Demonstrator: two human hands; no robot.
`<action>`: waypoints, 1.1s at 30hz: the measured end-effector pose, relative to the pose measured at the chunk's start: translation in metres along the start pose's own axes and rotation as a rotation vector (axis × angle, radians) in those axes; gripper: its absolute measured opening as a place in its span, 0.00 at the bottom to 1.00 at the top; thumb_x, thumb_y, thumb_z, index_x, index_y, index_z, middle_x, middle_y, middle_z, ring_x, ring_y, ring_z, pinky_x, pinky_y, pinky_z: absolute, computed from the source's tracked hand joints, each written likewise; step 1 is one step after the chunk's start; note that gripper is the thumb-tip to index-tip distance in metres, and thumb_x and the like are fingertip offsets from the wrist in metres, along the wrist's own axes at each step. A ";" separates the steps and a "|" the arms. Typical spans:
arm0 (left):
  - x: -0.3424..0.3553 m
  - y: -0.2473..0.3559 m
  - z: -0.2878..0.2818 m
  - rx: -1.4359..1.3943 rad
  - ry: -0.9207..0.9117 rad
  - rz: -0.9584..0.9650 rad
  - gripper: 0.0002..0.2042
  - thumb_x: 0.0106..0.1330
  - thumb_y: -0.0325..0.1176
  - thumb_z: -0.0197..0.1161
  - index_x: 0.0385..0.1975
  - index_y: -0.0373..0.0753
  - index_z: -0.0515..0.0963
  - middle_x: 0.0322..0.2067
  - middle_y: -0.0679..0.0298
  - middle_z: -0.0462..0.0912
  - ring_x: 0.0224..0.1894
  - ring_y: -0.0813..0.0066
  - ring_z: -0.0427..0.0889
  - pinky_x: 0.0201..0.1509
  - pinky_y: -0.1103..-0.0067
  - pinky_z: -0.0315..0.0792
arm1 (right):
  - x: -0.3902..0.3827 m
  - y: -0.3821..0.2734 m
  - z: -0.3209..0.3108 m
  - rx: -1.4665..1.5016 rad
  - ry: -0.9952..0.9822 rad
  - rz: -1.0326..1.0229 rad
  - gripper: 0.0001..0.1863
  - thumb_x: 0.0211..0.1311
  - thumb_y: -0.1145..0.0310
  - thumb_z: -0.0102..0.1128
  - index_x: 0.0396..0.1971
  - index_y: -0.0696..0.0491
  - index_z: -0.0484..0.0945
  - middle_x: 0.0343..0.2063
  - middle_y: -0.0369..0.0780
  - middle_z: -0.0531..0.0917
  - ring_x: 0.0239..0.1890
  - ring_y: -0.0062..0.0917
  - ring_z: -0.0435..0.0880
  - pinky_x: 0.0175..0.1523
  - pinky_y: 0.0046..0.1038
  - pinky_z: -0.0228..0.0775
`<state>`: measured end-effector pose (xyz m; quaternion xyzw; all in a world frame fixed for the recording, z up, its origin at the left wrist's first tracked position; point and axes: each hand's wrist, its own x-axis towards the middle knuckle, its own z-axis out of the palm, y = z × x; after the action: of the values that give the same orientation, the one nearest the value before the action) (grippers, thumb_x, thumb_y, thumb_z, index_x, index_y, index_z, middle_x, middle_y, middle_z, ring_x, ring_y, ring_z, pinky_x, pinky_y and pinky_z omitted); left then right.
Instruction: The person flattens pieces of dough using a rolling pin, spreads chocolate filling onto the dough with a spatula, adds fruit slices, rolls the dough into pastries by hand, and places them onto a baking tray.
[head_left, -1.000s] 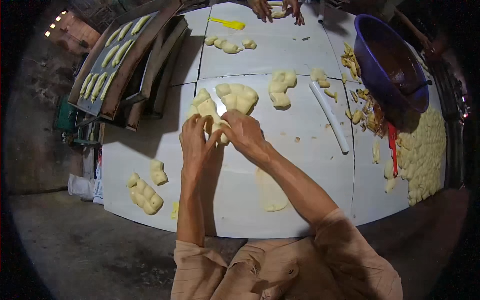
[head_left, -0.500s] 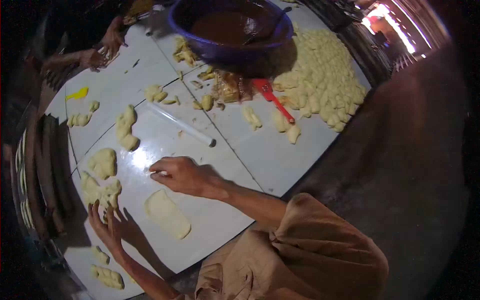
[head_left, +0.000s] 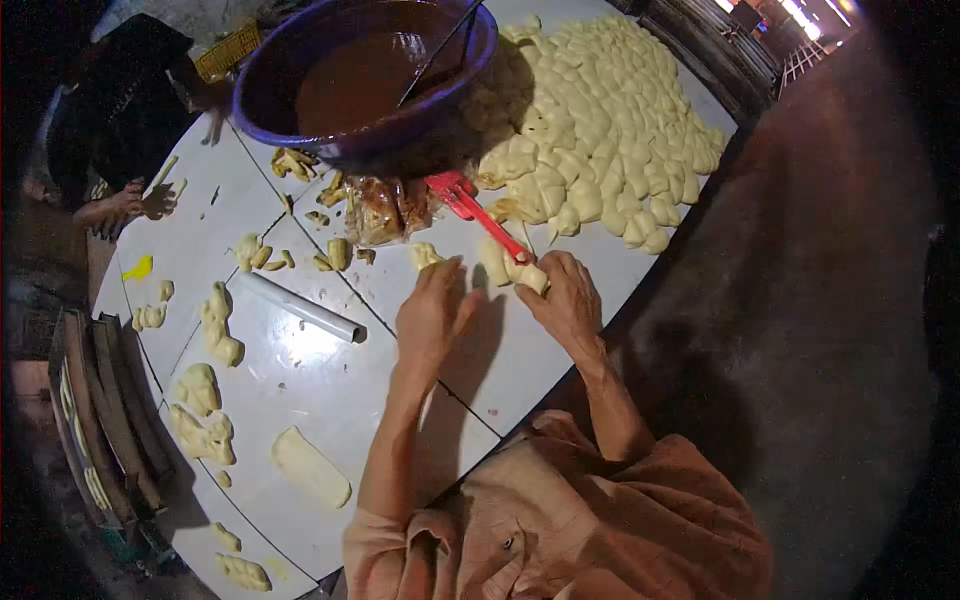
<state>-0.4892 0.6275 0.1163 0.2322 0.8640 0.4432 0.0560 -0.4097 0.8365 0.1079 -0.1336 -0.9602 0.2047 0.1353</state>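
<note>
My left hand (head_left: 432, 315) is over the table, thumb apart from the fingers, its fingertips beside a small pale dough piece (head_left: 424, 254). To its right, the fingers and thumb of my right hand (head_left: 568, 306) close around the end of another dough piece (head_left: 534, 277). Next to those fingers lies the handle end of a red tool with a broad head (head_left: 490, 222); the dough is partly beneath it. A flattened dough strip (head_left: 310, 467) lies nearer to me on the left. Beyond it rests a pale, smooth tube (head_left: 303, 308).
A purple basin (head_left: 243, 103) of brown liquid holds a dark stick. Many dough pieces (head_left: 610, 130) cover the far right. Brown-stained plastic wrapping (head_left: 378, 212) sits below the basin. More dough lumps (head_left: 200, 388), a yellow scraper (head_left: 140, 268) and stacked trays (head_left: 105, 410) are left. Another person's hand (head_left: 122, 205) rests at the far-left edge.
Both hands have moved right and away from me, off the left side of the table. The right hand has taken hold of a dough piece by the red tool. The view has shifted too.
</note>
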 end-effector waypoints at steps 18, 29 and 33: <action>-0.023 0.056 0.064 0.112 -0.119 0.095 0.24 0.56 0.36 0.73 0.53 0.43 0.75 0.45 0.57 0.79 0.46 0.55 0.81 0.42 0.63 0.77 | -0.027 0.041 -0.054 0.784 -0.504 0.634 0.20 0.64 0.70 0.66 0.53 0.60 0.74 0.34 0.36 0.83 0.32 0.18 0.83 0.31 0.21 0.75; 0.002 0.046 0.082 0.174 0.079 0.097 0.15 0.58 0.25 0.60 0.45 0.44 0.76 0.45 0.54 0.80 0.45 0.49 0.81 0.46 0.59 0.77 | -0.020 0.130 -0.104 0.917 0.020 0.197 0.19 0.65 0.67 0.53 0.54 0.55 0.70 0.43 0.43 0.80 0.39 0.28 0.83 0.42 0.30 0.79; -0.002 0.033 0.083 0.177 -0.008 0.159 0.20 0.59 0.33 0.68 0.52 0.43 0.74 0.42 0.60 0.79 0.45 0.57 0.81 0.43 0.63 0.79 | -0.022 0.119 -0.141 1.803 0.093 0.299 0.20 0.66 0.66 0.51 0.57 0.54 0.67 0.40 0.40 0.78 0.40 0.29 0.82 0.44 0.33 0.79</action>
<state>-0.4508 0.7051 0.0925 0.3059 0.8783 0.3674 0.0033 -0.3209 0.9847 0.1764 -0.1085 -0.4029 0.8867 0.1991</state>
